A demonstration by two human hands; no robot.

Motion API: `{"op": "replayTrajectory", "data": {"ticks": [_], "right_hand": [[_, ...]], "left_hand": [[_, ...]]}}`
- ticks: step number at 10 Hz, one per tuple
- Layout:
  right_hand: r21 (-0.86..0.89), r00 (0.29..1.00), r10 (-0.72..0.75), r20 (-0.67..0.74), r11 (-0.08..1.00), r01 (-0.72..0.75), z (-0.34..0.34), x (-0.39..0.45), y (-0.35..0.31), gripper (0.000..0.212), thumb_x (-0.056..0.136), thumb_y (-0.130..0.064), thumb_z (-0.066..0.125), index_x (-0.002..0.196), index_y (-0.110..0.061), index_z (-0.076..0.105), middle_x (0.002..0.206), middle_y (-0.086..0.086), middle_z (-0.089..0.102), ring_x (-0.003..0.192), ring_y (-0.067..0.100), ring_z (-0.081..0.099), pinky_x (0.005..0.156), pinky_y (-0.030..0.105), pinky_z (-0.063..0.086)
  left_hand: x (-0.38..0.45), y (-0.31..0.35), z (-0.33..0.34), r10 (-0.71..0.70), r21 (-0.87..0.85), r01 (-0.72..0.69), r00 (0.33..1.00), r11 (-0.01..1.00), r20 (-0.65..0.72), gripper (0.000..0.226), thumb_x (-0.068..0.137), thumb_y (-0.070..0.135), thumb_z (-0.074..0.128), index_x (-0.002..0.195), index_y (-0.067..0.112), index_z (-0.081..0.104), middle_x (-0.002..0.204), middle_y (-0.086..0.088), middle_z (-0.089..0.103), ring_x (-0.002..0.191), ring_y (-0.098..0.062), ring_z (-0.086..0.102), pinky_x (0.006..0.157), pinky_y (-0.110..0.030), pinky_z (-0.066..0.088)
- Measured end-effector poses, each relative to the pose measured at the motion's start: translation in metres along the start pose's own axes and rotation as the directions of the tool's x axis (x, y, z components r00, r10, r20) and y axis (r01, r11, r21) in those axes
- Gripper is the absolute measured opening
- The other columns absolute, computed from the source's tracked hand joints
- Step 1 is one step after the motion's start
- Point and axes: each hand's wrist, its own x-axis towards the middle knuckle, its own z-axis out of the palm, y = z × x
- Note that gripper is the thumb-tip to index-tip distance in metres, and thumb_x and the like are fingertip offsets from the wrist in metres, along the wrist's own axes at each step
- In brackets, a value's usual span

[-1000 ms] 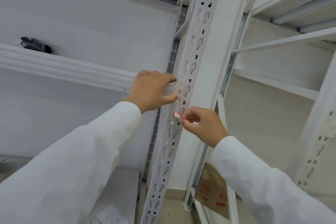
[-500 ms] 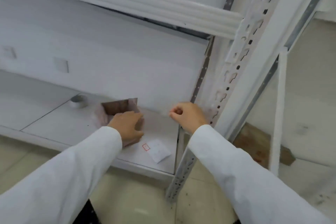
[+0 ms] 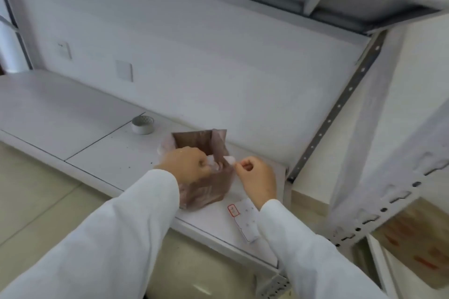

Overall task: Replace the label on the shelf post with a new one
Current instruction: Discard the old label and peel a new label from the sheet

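White shelf board (image 3: 73, 114) against white wall, left hand (image 3: 187, 165) gripping lined brown box (image 3: 206, 177), right hand (image 3: 257, 177) pinching small label (image 3: 229, 160) at box rim, label sheet (image 3: 245, 219) on board, tape roll (image 3: 142, 124), slotted shelf post (image 3: 388, 211) at right

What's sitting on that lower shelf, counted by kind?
Brown box with plastic liner: 1
Roll of tape: 1
White label sheet: 1
Total: 3
The left hand grips the liner; the right hand pinches a small white piece.
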Motion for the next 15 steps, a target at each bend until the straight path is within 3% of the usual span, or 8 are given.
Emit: {"op": "replayTrajectory", "data": {"ticks": [1,2,5,9,11,13,14,15], "right_hand": [[-0.011,1.000,0.006,0.024,1.000,-0.006,0.022,0.017,0.003,0.022,0.084,-0.042,0.059,0.073,-0.023,0.064,0.072,-0.006,0.063,0.073,0.018,0.060,0.060,0.025,0.040],[-0.055,1.000,0.007,0.008,0.998,-0.006,0.040,0.030,0.007,0.022,0.085,-0.038,0.059,0.077,-0.020,0.068,0.077,-0.004,0.068,0.078,0.021,0.061,0.063,0.027,0.043],[-0.119,0.986,-0.103,-0.130,0.989,0.087,0.065,0.043,0.007,0.019,0.084,-0.024,0.055,0.086,-0.024,0.073,0.084,0.005,0.072,0.087,0.028,0.058,0.074,0.036,0.049],[-0.188,0.994,-0.102,-0.039,0.978,0.093,0.064,0.050,0.023,0.016,0.083,-0.037,0.063,0.076,-0.026,0.072,0.089,-0.005,0.070,0.094,0.023,0.054,0.074,0.031,0.041],[0.083,0.994,-0.101,-0.047,0.991,0.105,0.057,0.055,0.023,0.026,0.091,-0.023,0.046,0.093,-0.021,0.072,0.103,0.000,0.071,0.102,0.027,0.057,0.088,0.038,0.047],[0.329,0.929,-0.349,0.126,0.898,0.293,0.047,0.036,-0.012,0.036,0.088,-0.035,0.037,0.095,-0.030,0.072,0.101,-0.016,0.064,0.109,0.010,0.052,0.099,0.033,0.041],[0.339,0.851,-0.471,0.232,0.859,0.383,0.051,0.017,-0.031,0.043,0.084,-0.045,0.035,0.091,-0.030,0.074,0.106,-0.016,0.066,0.109,0.004,0.051,0.099,0.024,0.037],[0.232,0.779,-0.566,0.271,0.824,0.517,0.060,0.007,-0.024,0.051,0.085,-0.050,0.028,0.103,-0.026,0.070,0.114,-0.011,0.066,0.112,0.009,0.051,0.100,0.029,0.037]], "left_hand": [[0.008,-0.010,0.017,-0.068,-0.017,0.070,0.995,0.997,0.068,0.040,0.087,0.033,0.049,0.052,0.017,0.036,0.051,0.003,0.044,0.050,-0.012,0.042,0.051,-0.025,0.032],[0.013,-0.014,0.026,-0.123,-0.072,0.127,0.990,0.989,0.062,0.040,0.086,0.029,0.049,0.052,0.017,0.032,0.047,0.002,0.040,0.046,-0.010,0.037,0.050,-0.024,0.031],[0.029,-0.024,0.039,-0.158,-0.207,0.152,0.987,0.966,-0.015,0.033,0.082,0.029,0.048,0.052,0.017,0.038,0.058,0.004,0.049,0.060,-0.018,0.046,0.057,-0.028,0.038],[0.025,-0.026,0.038,-0.144,-0.162,0.137,0.989,0.977,-0.034,0.021,0.085,0.030,0.048,0.068,0.020,0.056,0.074,0.001,0.063,0.071,-0.020,0.056,0.071,-0.032,0.049],[0.026,-0.018,0.037,-0.087,-0.110,0.080,0.994,0.991,-0.062,0.027,0.087,0.031,0.045,0.075,0.013,0.061,0.085,-0.003,0.070,0.083,-0.025,0.063,0.071,-0.030,0.048],[0.028,-0.008,0.029,-0.092,-0.165,0.107,0.991,0.980,0.095,0.030,0.087,0.032,0.047,0.059,0.023,0.050,0.073,0.002,0.059,0.076,-0.023,0.055,0.068,-0.030,0.044],[0.035,-0.009,0.066,-0.217,0.169,0.188,0.961,0.968,0.169,0.021,0.089,0.000,0.050,0.105,-0.009,0.061,0.112,-0.003,0.067,0.108,-0.016,0.062,0.095,-0.028,0.048],[0.036,-0.014,0.063,-0.345,0.209,0.311,0.926,0.927,0.153,0.025,0.086,-0.021,0.041,0.107,-0.024,0.053,0.114,-0.005,0.062,0.113,-0.007,0.059,0.101,-0.021,0.043]]}}
